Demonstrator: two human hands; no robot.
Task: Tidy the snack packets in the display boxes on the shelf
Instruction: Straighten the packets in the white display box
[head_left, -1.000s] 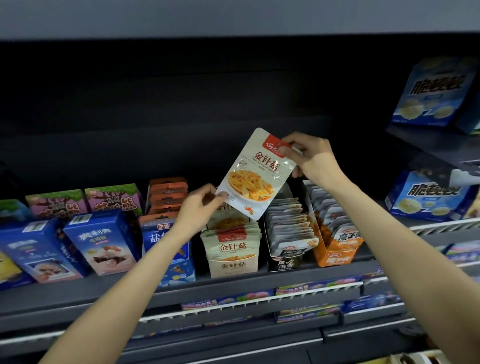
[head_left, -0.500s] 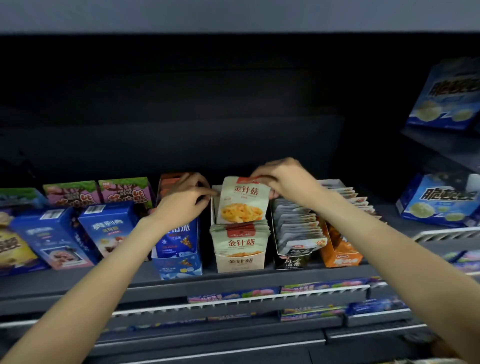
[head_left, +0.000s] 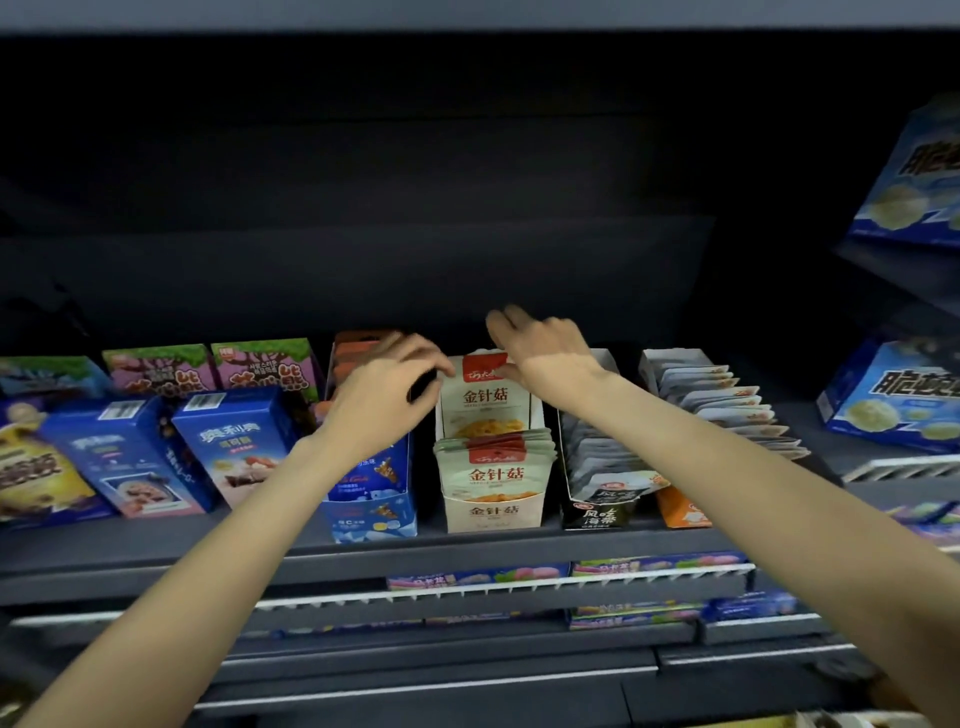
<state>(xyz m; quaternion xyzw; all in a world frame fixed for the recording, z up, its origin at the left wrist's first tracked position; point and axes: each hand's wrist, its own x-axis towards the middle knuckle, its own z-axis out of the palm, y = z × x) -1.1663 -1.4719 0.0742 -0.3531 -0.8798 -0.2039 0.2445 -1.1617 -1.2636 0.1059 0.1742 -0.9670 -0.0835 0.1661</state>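
Standing upright at back of cream cardboard display box (head_left: 493, 512), cream plastic snack packet with red header (head_left: 485, 397), long axis vertical; left hand (head_left: 382, 402) pinches its left top corner, right hand (head_left: 545, 358) nearer top edge, fingers blurred, grip unclear

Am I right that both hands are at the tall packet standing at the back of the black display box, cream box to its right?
Not quite. In the head view both hands, left hand and right hand, are at the tall packet, but it stands in the cream display box; the black display box is the one to its right.
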